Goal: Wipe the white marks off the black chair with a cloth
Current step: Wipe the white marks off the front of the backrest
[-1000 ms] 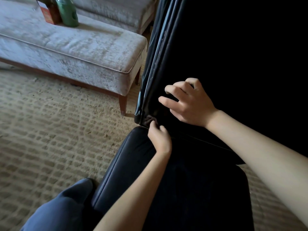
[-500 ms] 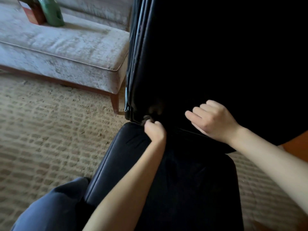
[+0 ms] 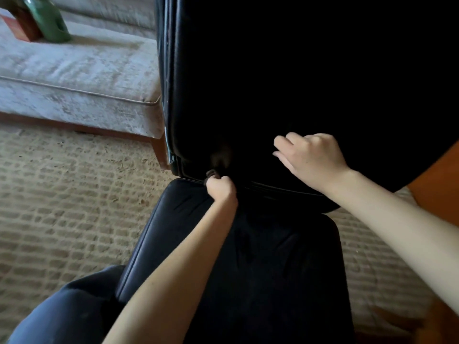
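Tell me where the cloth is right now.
Head view: the cloth is bunched in the left hand at the crease between back and seat of the black chair, left of centre.

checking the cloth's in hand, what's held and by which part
The left hand grips a dark cloth, bunched in its fist; only a wad shows. The right hand holds nothing, resting on the chair back.

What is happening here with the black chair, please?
A person leans over a black chair. The left hand grips a small dark cloth at the seam where the backrest meets the seat, on the side nearest a pale bench. The right hand rests on the lower backrest, fingers loosely curled, holding nothing. The leather is too dark to tell whether white marks remain.
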The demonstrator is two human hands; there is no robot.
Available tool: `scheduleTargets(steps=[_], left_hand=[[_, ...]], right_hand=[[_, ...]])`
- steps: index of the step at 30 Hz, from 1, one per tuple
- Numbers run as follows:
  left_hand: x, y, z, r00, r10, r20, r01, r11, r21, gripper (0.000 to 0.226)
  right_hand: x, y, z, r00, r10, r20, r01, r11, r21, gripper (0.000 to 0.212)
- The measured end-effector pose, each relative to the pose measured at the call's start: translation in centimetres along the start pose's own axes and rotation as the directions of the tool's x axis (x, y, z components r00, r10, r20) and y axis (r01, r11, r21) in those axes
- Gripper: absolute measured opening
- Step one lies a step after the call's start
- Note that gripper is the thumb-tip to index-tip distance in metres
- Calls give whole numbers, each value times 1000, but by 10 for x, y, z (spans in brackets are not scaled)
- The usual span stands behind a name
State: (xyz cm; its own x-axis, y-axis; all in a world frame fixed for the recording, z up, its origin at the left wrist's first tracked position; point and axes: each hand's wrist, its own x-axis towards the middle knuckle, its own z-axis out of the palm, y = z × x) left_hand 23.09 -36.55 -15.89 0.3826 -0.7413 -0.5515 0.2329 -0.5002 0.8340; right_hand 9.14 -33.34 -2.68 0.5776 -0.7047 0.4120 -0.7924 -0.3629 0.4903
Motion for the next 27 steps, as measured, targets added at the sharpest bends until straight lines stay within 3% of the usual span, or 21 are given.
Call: scheduleTargets(steps=[4, 6, 9, 11, 13, 15, 18, 19, 22, 25, 27], left_hand=[[-42, -18, 27, 957, 128, 261, -126, 992, -22, 25], [-33, -22, 24, 966, 86, 244, -78, 996, -44, 28], [6, -23, 10, 992, -93, 82, 104, 985, -138, 22], [24, -20, 8, 970, -234, 65, 243, 925, -291, 22], [19, -13, 15, 963, -260, 76, 271, 912, -307, 24], [-4, -12, 29, 962, -218, 162, 254, 934, -252, 26], [-58, -10, 46, 892, -172, 417, 284, 932, -224, 26], [-66, -9, 47, 879, -174, 444, 296, 929, -222, 26], [-48, -4, 36, 898, -223, 379, 334, 907, -255, 23], [-13, -8, 21, 916, -290, 277, 357, 906, -230, 34], [-13, -7, 28, 916, -298, 268, 375, 874, -309, 34]], right_hand=[[-4, 0, 0, 999, -28, -37, 27, 1000, -6, 21], [-10, 0, -3, 999, -37, -39, 38, 999, 29, 20], [-32, 9, -5, 1000, 5, -6, -4, 998, 69, 23], [-50, 17, -5, 999, 35, 19, -36, 997, 66, 25], [-59, 23, -2, 998, 51, 36, -53, 997, 62, 25], [-61, 23, 1, 998, 58, 30, -60, 997, 47, 24], [-59, 22, 5, 998, 70, -7, -69, 997, 44, 23], [-59, 22, 5, 997, 70, -15, -69, 996, 48, 23], [-62, 23, 6, 997, 67, -27, -65, 996, 67, 23], [-63, 23, 7, 998, 65, -28, -63, 996, 69, 23], [-62, 23, 8, 997, 66, -28, -64, 995, 72, 24]])
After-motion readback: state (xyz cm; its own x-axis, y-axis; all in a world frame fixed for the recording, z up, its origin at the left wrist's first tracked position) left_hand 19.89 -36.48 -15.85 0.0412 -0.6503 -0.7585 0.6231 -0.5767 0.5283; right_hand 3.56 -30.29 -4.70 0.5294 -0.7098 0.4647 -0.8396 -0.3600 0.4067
